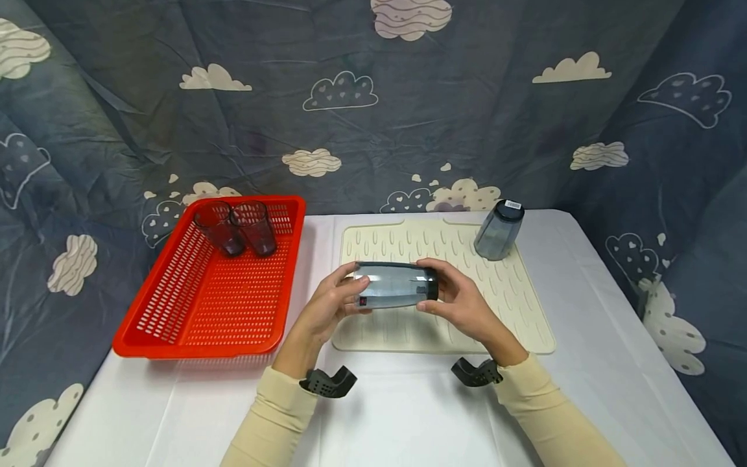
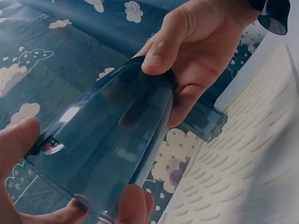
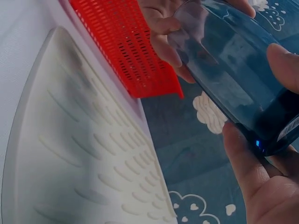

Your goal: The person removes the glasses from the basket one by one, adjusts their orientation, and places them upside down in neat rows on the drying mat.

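While your left hand [image 1: 325,306] grips the rim end of the blue-grey tumbler [image 1: 392,285] at the frame's centre, your right hand [image 1: 465,305] holds its dark base, so its long axis runs crosswise between them, neither hand nearer. On the white-covered table [image 1: 408,415], a red perforated basket [image 1: 233,318] sits at left with two purple glasses [image 1: 255,230]; a cream ridged mat [image 1: 467,331] lies beneath the tumbler; a matching upside-down tumbler [image 1: 498,230] stands upper right, before cloud-print cloth [image 1: 438,123].

The wrist views look dimmer than the head's (glare streaks the glass [image 2: 100,135]).
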Motion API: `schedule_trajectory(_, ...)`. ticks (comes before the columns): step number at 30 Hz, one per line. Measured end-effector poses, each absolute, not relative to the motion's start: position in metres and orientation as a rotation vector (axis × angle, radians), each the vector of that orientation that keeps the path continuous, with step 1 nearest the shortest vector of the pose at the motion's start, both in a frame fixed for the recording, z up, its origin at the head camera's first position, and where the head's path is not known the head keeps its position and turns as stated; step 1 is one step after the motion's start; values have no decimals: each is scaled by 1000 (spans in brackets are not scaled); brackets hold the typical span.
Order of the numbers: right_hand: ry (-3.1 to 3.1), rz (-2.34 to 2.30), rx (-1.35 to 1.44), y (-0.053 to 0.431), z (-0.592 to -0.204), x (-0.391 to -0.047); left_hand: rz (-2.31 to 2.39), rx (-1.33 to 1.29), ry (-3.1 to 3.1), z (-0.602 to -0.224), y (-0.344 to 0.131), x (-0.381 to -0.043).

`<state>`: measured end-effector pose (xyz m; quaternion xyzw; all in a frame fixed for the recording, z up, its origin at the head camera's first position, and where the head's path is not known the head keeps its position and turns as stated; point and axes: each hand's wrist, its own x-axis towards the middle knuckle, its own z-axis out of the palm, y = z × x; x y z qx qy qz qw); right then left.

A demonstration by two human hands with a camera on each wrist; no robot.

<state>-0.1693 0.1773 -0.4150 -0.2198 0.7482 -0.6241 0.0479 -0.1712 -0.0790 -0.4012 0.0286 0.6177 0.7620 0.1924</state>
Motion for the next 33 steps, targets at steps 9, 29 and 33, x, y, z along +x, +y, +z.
schedule_trajectory(9,2270,-1920,-637,179,-407,-176,2188,102,1710,-396,-76,-173)
schedule_trajectory(29,2597,-1697,-500,217,-330,-231,2369,94,1800,-396,-78,-174)
schedule_trajectory(33,2672,-1579,-458,220,-327,-238,2417,97,1847,-398,-77,-174)
